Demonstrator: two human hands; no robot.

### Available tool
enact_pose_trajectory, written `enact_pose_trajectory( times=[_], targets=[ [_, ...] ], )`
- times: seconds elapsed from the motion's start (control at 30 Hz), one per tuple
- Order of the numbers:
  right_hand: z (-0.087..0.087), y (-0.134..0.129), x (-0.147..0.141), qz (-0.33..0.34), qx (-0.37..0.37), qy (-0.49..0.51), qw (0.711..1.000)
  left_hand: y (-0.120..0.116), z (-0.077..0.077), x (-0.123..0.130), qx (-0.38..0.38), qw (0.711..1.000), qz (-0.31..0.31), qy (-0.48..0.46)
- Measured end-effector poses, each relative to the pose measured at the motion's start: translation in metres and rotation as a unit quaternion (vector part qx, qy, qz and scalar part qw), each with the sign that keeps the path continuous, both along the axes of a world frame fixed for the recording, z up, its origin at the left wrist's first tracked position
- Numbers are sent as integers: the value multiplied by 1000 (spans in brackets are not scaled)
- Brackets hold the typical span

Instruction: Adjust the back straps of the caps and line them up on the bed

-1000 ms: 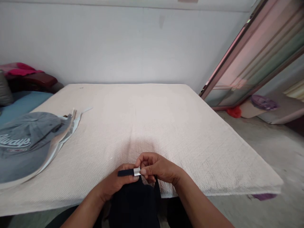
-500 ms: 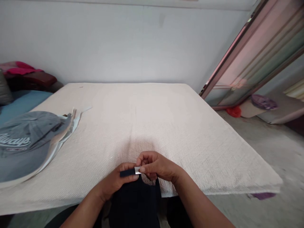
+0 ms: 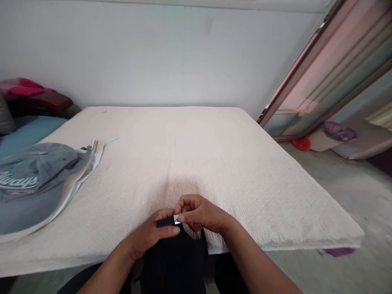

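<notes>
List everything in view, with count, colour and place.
Dark strap: one, navy-black, between the hands
Clasp: one, silver, on the strap
Dark cloth: one, navy-black, below the hands
Cap: one, grey, left
Paler layers: count unclear, beige and white, under the cap
Covered surface: one, cream, centre
Wall: one, pale grey, behind
Pink cloth: one, pink, far left
Blue surface: one, blue, far left
Framed panel: one, pinkish, right
Red item: one, red, right floor
Left hand: one, bare, holding the strap
Right hand: one, bare, pinching the clasp
</notes>
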State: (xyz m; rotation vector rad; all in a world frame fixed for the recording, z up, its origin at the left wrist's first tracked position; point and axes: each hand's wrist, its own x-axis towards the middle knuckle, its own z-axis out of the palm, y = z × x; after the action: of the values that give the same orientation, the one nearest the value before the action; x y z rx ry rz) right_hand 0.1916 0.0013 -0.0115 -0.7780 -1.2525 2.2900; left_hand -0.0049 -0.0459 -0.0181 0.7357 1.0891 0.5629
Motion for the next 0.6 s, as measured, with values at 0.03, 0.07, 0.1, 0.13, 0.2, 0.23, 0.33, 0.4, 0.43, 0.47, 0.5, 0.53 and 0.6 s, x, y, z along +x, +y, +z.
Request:
enact_pose_trajectory(
  times=[0.03, 0.07, 0.1, 0.13, 0.2, 0.23, 0.33, 0.4, 0.43, 0.47, 0.5, 0.53, 0.6],
  targets=[
    [0, 0, 0, 1, 0, -1, 1000, 0, 0, 0, 1, 1000, 2, 0],
    [0, 0, 0, 1, 1, -3, 1000, 0, 0, 0, 4, 1000, -1, -3],
    [0, 0, 0, 3, 2, -6, 1000, 0, 0, 0, 8, 1000, -7, -12],
    [0, 0, 0, 4, 4, -10, 1000, 0, 0, 0, 11, 999, -16, -27],
    [-1, 0, 0, 6, 9, -19, 1000, 1, 1, 2, 10, 997, -35, -64],
    [-2, 1, 0, 6, 11, -23, 1000, 1, 1, 3, 12, 996, -39, -79],
    [-4, 1, -1, 4, 11, -36, 999, 1, 1, 7, 20, 996, -12, -89],
    [-4, 1, -1, 5, 11, -41, 999, 1, 1, 8, 14, 997, 18, -75],
    [-4, 1, -1, 5, 10, -40, 999, 1, 2, 8, 14, 998, 29, -60],
    [-4, 2, -1, 6, 7, -37, 999, 2, 2, 7, 18, 998, 35, -41],
    [-4, 2, -1, 7, 5, -33, 999, 2, 2, 7, 29, 999, 37, -19],
    [-4, 2, -1, 8, 3, -31, 999, 2, 3, 6, 43, 998, 35, 2],
    [-3, 2, -1, 5, 3, -30, 1000, 3, 5, 5, 58, 997, 27, 31]
  ],
)
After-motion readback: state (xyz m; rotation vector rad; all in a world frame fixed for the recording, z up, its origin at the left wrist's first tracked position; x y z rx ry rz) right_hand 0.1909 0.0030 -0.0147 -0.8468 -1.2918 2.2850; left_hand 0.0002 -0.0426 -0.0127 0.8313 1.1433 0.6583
